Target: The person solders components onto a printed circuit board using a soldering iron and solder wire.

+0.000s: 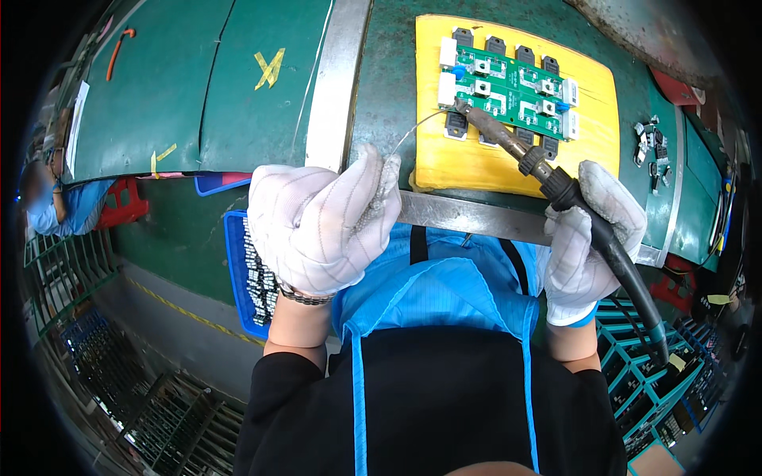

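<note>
A green circuit board (508,89) lies on a yellow pad (587,163), with black flat components (495,45) sticking out along its edges and white blocks at both ends. My right hand (595,238), in a white glove, is closed around the black handle of a soldering iron (548,174). The iron's tip meets the board's near left corner. In my left hand (325,218), also gloved, a thin solder wire (417,127) is pinched; its far end reaches the iron's tip. The inside of the left fingers is partly hidden.
Loose small components (652,151) lie on the green bench to the right. A metal strip (337,87) edges the bench on the left. Below it stands a blue bin (238,270) of small parts. Teal racks (635,373) are at lower right; another person (63,202) sits far left.
</note>
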A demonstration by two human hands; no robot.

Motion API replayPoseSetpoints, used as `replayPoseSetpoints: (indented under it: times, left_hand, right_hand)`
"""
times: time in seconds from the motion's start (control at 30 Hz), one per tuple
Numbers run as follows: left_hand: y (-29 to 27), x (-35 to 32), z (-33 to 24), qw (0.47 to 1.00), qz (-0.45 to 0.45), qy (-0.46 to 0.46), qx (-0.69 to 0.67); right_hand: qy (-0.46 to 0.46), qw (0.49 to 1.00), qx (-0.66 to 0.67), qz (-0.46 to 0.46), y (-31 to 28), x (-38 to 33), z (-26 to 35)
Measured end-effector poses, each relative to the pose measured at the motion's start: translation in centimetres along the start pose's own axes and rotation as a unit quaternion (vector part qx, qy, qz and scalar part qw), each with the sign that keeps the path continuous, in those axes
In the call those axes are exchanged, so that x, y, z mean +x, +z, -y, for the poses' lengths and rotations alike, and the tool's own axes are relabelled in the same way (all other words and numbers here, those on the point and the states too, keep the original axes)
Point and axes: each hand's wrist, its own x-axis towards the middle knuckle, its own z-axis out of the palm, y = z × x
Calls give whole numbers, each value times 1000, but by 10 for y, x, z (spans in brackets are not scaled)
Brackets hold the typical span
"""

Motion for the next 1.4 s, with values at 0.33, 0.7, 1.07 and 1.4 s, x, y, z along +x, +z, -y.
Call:
replayPoseSetpoints:
  times: [0.33, 0.7, 1.07, 1.4]
  left_hand:
    - [4, 4, -3, 1000, 10, 16, 5]
    - [4, 2, -2, 1000, -11, 7, 17]
    - [11, 9, -5, 1000, 14, 17, -1]
    - [19, 13, -3, 998, -14, 54, 3]
  right_hand:
    - [-28, 999, -15, 14, -1, -3, -3]
    - [-9, 999, -20, 39, -11, 2, 1]
    - [-46, 998, -41, -6, -1, -1, -2]
    - [-86, 993, -85, 15, -1, 1, -2]
